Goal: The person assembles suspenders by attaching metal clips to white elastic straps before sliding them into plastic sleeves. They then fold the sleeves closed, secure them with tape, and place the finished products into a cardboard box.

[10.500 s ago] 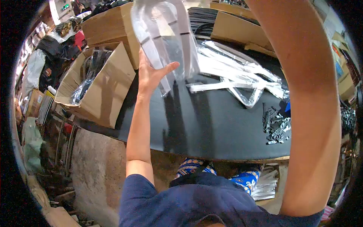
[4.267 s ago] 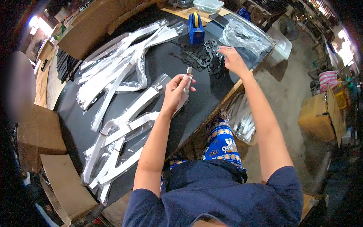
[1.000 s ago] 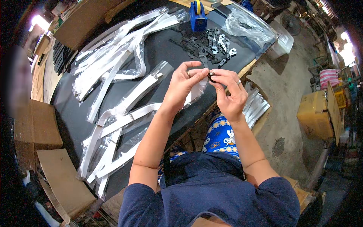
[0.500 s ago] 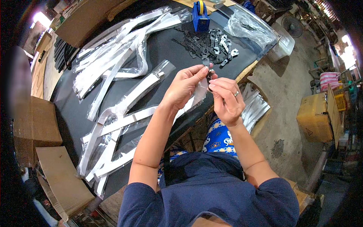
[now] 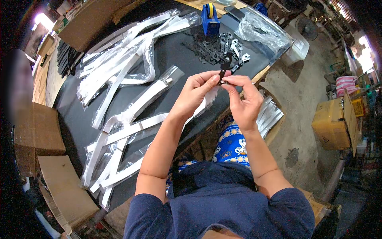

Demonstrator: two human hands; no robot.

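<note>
My left hand [image 5: 199,89] pinches a small dark metal clip [image 5: 223,74] near the table's front edge. Thumb and fingertips of my right hand [image 5: 242,95] close on the lower end of the same clip, and the two hands nearly touch. A white strip in clear plastic [image 5: 205,104] hangs beneath my left hand; its upper end is hidden by the fingers. Just beyond the hands lies a pile of black and silver clips [image 5: 234,49]. Bagged white strips [image 5: 115,71] spread over the black tabletop [image 5: 167,49] to the left.
A blue tape dispenser [image 5: 210,22] stands behind the clips, with crumpled clear plastic [image 5: 260,32] to its right. Below the table's right edge, a box holds more bagged strips [image 5: 268,115]. Cardboard boxes [image 5: 39,131] stand at left; another carton [image 5: 330,123] is on the right.
The clip has turned and now shows dark above the fingertips. My right hand has moved up and slightly right, its fingers drawn closer to the left thumb.
</note>
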